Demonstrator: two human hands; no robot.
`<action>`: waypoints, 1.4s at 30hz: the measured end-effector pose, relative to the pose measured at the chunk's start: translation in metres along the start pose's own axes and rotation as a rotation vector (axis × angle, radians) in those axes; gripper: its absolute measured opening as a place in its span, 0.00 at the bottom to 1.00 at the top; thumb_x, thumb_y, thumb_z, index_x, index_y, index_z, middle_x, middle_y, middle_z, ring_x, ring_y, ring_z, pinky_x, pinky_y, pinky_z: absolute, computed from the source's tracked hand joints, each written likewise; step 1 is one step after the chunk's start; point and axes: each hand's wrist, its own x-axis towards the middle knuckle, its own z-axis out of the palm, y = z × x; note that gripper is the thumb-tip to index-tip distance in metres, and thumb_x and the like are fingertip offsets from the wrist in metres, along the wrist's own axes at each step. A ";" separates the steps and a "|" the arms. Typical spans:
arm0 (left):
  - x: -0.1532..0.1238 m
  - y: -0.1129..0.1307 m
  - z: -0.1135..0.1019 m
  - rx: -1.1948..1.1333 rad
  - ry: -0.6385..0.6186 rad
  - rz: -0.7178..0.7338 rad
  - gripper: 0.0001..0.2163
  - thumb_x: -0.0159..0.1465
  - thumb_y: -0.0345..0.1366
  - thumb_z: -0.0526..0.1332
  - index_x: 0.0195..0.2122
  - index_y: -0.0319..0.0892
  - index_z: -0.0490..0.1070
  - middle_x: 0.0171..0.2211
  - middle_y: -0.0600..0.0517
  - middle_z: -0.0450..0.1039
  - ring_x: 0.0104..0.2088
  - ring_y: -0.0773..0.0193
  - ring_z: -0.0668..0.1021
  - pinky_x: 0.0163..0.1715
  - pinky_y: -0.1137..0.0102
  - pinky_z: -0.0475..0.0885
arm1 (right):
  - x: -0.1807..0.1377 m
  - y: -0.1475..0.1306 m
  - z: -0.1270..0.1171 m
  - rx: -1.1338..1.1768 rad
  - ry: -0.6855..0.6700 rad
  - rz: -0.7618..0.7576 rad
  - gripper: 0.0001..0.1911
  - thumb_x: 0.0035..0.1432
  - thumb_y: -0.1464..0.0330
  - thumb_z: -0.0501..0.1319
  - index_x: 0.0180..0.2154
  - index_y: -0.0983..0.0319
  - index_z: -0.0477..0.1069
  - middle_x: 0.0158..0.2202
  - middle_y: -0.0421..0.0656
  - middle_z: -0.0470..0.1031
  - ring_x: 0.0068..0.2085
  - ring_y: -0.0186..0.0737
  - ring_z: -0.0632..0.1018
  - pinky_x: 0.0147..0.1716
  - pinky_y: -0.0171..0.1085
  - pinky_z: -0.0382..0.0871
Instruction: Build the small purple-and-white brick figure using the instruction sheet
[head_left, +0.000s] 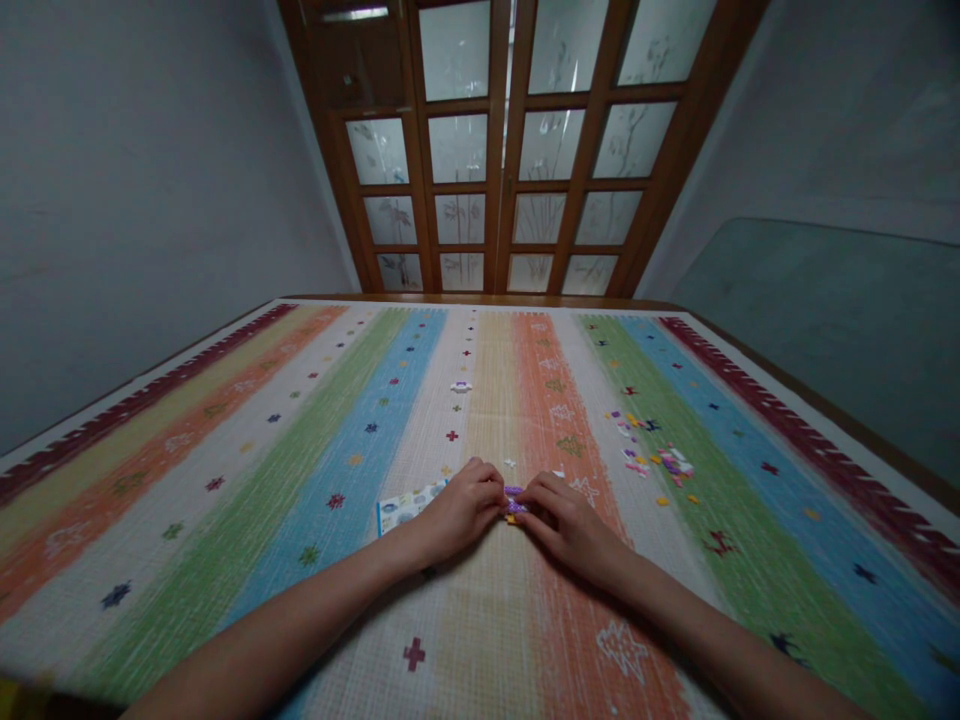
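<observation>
Both my hands meet over the striped mat (225, 520) at its middle. My left hand (463, 508) and my right hand (566, 520) pinch a small purple toy-brick piece (514, 503) between their fingertips; a bit of yellow shows under it. Fingers of both hands are curled closed around the piece. A printed leaflet (405, 506) lies flat just left of my left hand, partly hidden by it.
Several small loose coloured pieces (652, 450) lie scattered to the right of my hands. A single white and purple piece (460, 386) sits farther back at the centre. A wooden glazed door (495, 150) stands beyond the table's far edge; grey walls on both sides.
</observation>
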 end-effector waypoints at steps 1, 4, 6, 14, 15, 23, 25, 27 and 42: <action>0.000 0.000 0.000 0.007 -0.003 0.018 0.06 0.62 0.29 0.59 0.29 0.38 0.73 0.31 0.48 0.71 0.35 0.62 0.71 0.36 0.69 0.67 | 0.000 0.000 0.000 0.000 0.004 0.002 0.07 0.62 0.68 0.56 0.37 0.62 0.71 0.32 0.45 0.71 0.36 0.39 0.72 0.35 0.38 0.68; -0.002 0.001 0.000 0.030 -0.006 0.052 0.06 0.62 0.29 0.58 0.29 0.37 0.74 0.32 0.47 0.71 0.35 0.62 0.71 0.36 0.69 0.67 | -0.001 0.001 0.001 -0.001 0.013 0.010 0.07 0.61 0.68 0.56 0.36 0.62 0.71 0.32 0.45 0.71 0.36 0.39 0.72 0.35 0.38 0.68; -0.002 0.003 -0.001 0.041 -0.006 0.055 0.06 0.62 0.29 0.58 0.29 0.37 0.74 0.32 0.47 0.72 0.35 0.62 0.71 0.36 0.68 0.68 | -0.001 0.001 0.001 -0.002 0.016 0.014 0.07 0.61 0.68 0.56 0.36 0.62 0.71 0.32 0.45 0.71 0.36 0.39 0.72 0.35 0.38 0.68; -0.018 0.001 -0.041 0.105 0.096 -0.327 0.10 0.62 0.32 0.57 0.43 0.38 0.71 0.41 0.45 0.70 0.44 0.58 0.72 0.46 0.62 0.67 | 0.000 -0.003 -0.001 0.025 -0.021 0.039 0.07 0.61 0.69 0.57 0.39 0.63 0.72 0.33 0.44 0.71 0.36 0.38 0.72 0.36 0.38 0.67; -0.022 -0.002 -0.048 0.166 0.064 -0.399 0.11 0.61 0.34 0.58 0.43 0.37 0.70 0.42 0.44 0.70 0.45 0.56 0.71 0.47 0.61 0.66 | 0.000 -0.004 -0.002 0.028 -0.024 0.042 0.07 0.61 0.69 0.57 0.39 0.63 0.72 0.33 0.44 0.71 0.36 0.38 0.72 0.36 0.38 0.67; -0.044 -0.008 -0.064 0.322 -0.170 -0.663 0.13 0.51 0.39 0.65 0.34 0.39 0.67 0.37 0.46 0.68 0.40 0.53 0.70 0.40 0.63 0.64 | -0.001 -0.006 -0.003 0.024 -0.007 0.071 0.10 0.59 0.68 0.59 0.43 0.61 0.72 0.34 0.45 0.71 0.36 0.39 0.72 0.36 0.39 0.68; -0.042 -0.008 -0.063 0.285 -0.167 -0.677 0.11 0.50 0.38 0.65 0.31 0.41 0.64 0.34 0.49 0.68 0.39 0.55 0.70 0.38 0.65 0.63 | -0.002 -0.006 -0.004 0.024 0.009 0.076 0.09 0.59 0.68 0.59 0.43 0.61 0.72 0.34 0.45 0.72 0.35 0.39 0.73 0.35 0.39 0.68; -0.040 -0.008 -0.064 0.211 -0.158 -0.675 0.09 0.51 0.36 0.62 0.29 0.41 0.62 0.30 0.52 0.67 0.35 0.58 0.70 0.36 0.68 0.62 | -0.002 -0.006 -0.005 0.026 0.038 0.071 0.09 0.59 0.67 0.59 0.41 0.61 0.73 0.34 0.45 0.72 0.35 0.39 0.73 0.34 0.39 0.69; 0.006 0.046 -0.088 -0.412 -0.119 -0.398 0.07 0.54 0.37 0.60 0.32 0.39 0.67 0.26 0.55 0.67 0.27 0.68 0.69 0.28 0.73 0.62 | 0.024 -0.053 -0.033 0.219 -0.024 0.128 0.17 0.61 0.62 0.54 0.24 0.63 0.72 0.23 0.41 0.70 0.26 0.33 0.69 0.25 0.32 0.61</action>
